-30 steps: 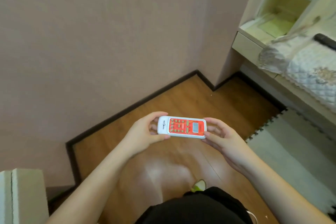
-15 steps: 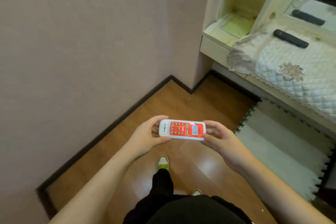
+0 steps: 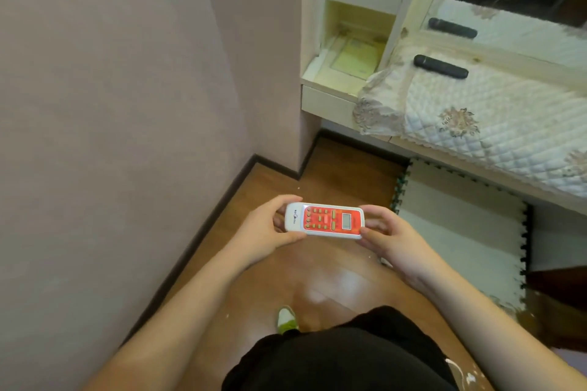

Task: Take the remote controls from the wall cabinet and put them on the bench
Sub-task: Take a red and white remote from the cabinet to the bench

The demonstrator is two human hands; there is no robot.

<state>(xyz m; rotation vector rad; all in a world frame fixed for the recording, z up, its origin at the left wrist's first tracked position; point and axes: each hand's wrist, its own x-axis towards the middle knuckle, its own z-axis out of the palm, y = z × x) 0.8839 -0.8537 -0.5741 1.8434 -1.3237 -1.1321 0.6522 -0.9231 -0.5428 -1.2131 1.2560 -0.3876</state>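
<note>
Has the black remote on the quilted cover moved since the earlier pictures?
No. The black remote lies at the same spot on the quilted cover, near its back-left corner; only the camera turned.

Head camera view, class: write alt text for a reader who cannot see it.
Two hands, left hand and right hand, hold a white and red remote control by its ends above a wooden floor. A black remote lies on a quilted bench cover ahead.
</note>
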